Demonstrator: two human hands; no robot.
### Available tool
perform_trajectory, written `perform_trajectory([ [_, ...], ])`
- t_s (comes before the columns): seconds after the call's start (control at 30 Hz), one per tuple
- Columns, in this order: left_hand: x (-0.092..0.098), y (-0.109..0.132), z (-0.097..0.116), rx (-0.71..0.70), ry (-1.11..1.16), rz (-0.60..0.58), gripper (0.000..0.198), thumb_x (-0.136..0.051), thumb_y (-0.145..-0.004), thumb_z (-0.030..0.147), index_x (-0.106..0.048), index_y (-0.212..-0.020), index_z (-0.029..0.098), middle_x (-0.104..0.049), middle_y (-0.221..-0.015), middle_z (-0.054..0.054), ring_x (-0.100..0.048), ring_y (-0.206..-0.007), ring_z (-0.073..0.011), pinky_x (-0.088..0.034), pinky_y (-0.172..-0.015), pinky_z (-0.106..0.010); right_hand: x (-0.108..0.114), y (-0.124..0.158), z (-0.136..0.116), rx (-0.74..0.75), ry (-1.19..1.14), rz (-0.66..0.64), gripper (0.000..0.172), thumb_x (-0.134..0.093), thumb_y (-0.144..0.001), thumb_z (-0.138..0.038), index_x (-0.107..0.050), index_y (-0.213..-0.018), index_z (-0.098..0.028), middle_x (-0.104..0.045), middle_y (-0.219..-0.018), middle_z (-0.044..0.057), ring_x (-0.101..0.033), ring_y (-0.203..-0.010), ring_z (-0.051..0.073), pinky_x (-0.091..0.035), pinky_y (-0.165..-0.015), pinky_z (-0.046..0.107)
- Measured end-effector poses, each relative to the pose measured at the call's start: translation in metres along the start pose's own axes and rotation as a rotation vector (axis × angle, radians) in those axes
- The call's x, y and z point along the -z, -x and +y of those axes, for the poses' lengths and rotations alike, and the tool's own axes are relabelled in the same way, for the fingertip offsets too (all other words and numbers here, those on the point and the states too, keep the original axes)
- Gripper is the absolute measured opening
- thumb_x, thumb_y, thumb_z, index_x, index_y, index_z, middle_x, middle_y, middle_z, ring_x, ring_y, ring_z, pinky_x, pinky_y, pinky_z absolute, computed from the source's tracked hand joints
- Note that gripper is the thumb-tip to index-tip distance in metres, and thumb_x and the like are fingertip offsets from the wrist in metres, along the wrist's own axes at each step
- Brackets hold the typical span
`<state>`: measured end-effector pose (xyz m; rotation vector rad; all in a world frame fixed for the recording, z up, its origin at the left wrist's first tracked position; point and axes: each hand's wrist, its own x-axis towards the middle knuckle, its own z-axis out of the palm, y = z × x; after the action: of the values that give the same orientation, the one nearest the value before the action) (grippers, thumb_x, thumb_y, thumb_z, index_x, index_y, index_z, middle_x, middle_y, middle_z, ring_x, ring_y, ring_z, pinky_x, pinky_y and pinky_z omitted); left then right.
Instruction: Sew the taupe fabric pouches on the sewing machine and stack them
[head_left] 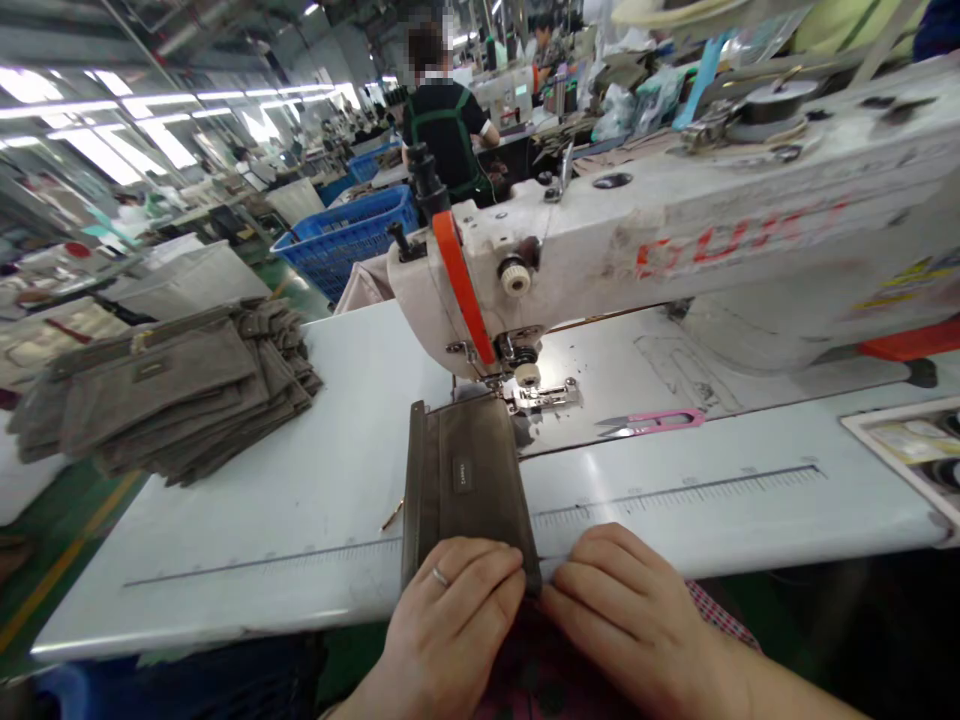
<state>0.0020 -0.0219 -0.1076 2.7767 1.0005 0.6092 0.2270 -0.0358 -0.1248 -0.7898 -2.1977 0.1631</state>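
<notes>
A dark olive fabric piece (480, 460) with a small label lies on the white table, its far edge at the needle area of the sewing machine (480, 290). My left hand (461, 620) is closed on its near edge, a ring on one finger. At the near right corner, my right hand (626, 600) has its fingers curled together, touching or nearly touching the piece; what they pinch is hidden. A small gold zipper pull (391, 515) sticks out at the piece's left side.
Pink thread snips (652, 422) lie right of the needle. A stack of olive pieces (187, 380) sits at the table's left. Behind are a blue basket (349, 235) and a seated person (446, 125). A tray (900, 440) stands at the right edge.
</notes>
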Motion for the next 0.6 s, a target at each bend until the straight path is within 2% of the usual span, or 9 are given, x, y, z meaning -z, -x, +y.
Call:
perform_trajectory([
  [0.13,0.000,0.000,-0.001,-0.008,0.007,-0.040,0.039,-0.052,-0.087,0.018,-0.063,-0.119,0.038,-0.070,-0.110,-0.001,-0.067,-0.097,-0.0259,-0.060,-0.083,-0.040,0.001,0.002,0.001,-0.026,-0.016,-0.005,0.017,-0.050,-0.091,-0.007,-0.064,-0.096,-0.016,-0.065,-0.077,0.002,-0.054,-0.071,0.016,-0.046,-0.069,0.034],
  [0.27,-0.003,0.002,-0.005,-0.026,0.019,-0.023,0.043,-0.049,-0.087,0.016,-0.062,-0.122,0.037,-0.071,-0.108,-0.001,-0.068,-0.089,-0.0241,-0.061,-0.080,-0.039,0.003,0.000,0.001,-0.037,-0.036,0.002,0.018,-0.049,-0.092,-0.008,-0.064,-0.100,-0.013,-0.068,-0.085,0.005,-0.056,-0.074,0.017,-0.047,-0.070,0.034],
  [0.4,-0.004,0.000,-0.005,-0.067,0.025,0.010,0.037,-0.051,-0.088,0.018,-0.066,-0.115,0.040,-0.072,-0.107,0.000,-0.068,-0.085,-0.0242,-0.062,-0.072,-0.038,0.007,-0.008,0.000,-0.032,0.008,0.022,0.018,-0.051,-0.092,-0.008,-0.066,-0.102,-0.012,-0.070,-0.084,0.005,-0.059,-0.073,0.017,-0.049,-0.068,0.032],
  [0.5,-0.005,-0.006,-0.002,-0.090,0.006,0.057,0.032,-0.052,-0.088,0.015,-0.067,-0.111,0.031,-0.074,-0.099,-0.002,-0.068,-0.078,-0.0214,-0.062,-0.067,-0.035,0.009,-0.014,-0.001,-0.019,0.042,0.039,0.018,-0.052,-0.090,-0.007,-0.068,-0.097,-0.012,-0.072,-0.084,0.005,-0.060,-0.070,0.017,-0.050,-0.064,0.032],
  [0.6,-0.009,-0.012,-0.001,-0.129,-0.052,0.159,0.026,-0.052,-0.087,0.009,-0.069,-0.100,0.025,-0.074,-0.086,-0.003,-0.066,-0.065,-0.0179,-0.059,-0.055,-0.029,0.008,-0.014,0.002,0.007,0.086,0.032,0.020,-0.052,-0.091,-0.007,-0.070,-0.093,-0.016,-0.074,-0.090,0.003,-0.064,-0.074,0.016,-0.053,-0.066,0.030],
])
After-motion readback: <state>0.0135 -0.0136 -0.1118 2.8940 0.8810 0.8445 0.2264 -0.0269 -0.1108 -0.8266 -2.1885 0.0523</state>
